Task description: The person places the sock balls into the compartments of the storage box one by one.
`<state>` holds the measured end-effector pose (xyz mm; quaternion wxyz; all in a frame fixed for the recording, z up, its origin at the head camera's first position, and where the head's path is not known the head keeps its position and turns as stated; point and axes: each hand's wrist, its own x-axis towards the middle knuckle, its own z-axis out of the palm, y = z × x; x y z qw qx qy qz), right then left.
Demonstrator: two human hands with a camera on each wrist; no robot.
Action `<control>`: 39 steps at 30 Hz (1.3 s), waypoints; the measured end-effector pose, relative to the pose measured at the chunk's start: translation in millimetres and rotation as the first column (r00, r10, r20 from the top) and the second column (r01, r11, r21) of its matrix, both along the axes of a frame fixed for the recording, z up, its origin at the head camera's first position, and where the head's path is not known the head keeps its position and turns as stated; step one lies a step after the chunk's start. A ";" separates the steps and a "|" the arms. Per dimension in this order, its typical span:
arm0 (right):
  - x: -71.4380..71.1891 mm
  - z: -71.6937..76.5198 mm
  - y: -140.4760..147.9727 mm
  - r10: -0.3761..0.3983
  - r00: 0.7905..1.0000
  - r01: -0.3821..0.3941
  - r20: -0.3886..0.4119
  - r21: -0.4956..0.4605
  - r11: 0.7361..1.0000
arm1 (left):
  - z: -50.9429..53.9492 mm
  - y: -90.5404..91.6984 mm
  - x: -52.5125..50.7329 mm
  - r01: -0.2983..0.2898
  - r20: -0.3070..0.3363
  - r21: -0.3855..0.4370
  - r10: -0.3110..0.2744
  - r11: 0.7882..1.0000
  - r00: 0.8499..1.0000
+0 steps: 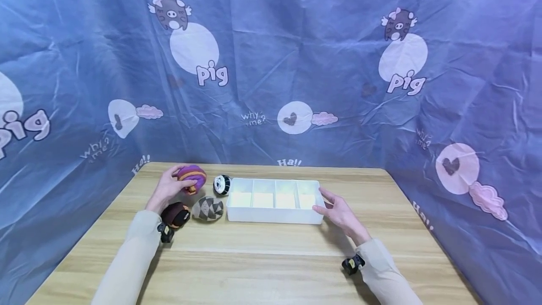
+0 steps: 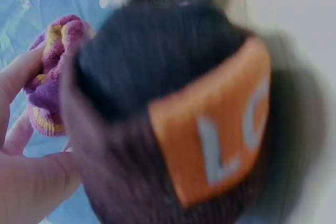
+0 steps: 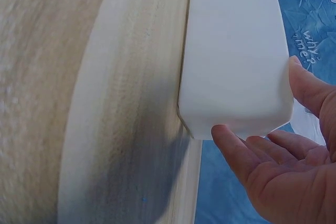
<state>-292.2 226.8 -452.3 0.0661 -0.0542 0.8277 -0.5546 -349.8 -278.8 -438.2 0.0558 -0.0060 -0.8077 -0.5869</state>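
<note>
My left hand (image 1: 167, 188) grips a purple and orange rolled sock (image 1: 192, 179) at the back left; the left wrist view shows the sock (image 2: 54, 72) between fingers and thumb. Under that wrist lies a dark brown sock ball (image 1: 175, 215), whose orange patch (image 2: 210, 129) fills much of the left wrist view. My right hand (image 1: 340, 212) holds the right end of a white box (image 1: 275, 215) with four compartments in a row. In the right wrist view, its fingers and thumb touch the end of the box (image 3: 236, 56).
A grey patterned sock ball (image 1: 208, 209) lies just left of the box, with a black and white one (image 1: 222, 185) behind it. The wooden table (image 1: 271, 267) ends at a blue printed curtain (image 1: 262, 60) at the back and sides.
</note>
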 end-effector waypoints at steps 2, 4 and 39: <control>0.5 1.2 -0.9 0.000 1.000 0.000 0.004 -0.004 1.000 | 2.6 4.4 3.4 -0.005 -0.016 -0.014 0.004 1.000 1.000; 1.2 2.3 -1.3 0.002 1.000 -0.002 0.005 -0.010 1.000 | 4.8 9.5 6.3 -0.001 -0.026 -0.009 0.000 1.000 1.000; 0.5 -0.7 1.2 0.010 1.000 -0.010 0.004 -0.013 1.000 | 7.9 91.3 22.6 0.218 -0.006 0.049 -0.218 0.975 0.976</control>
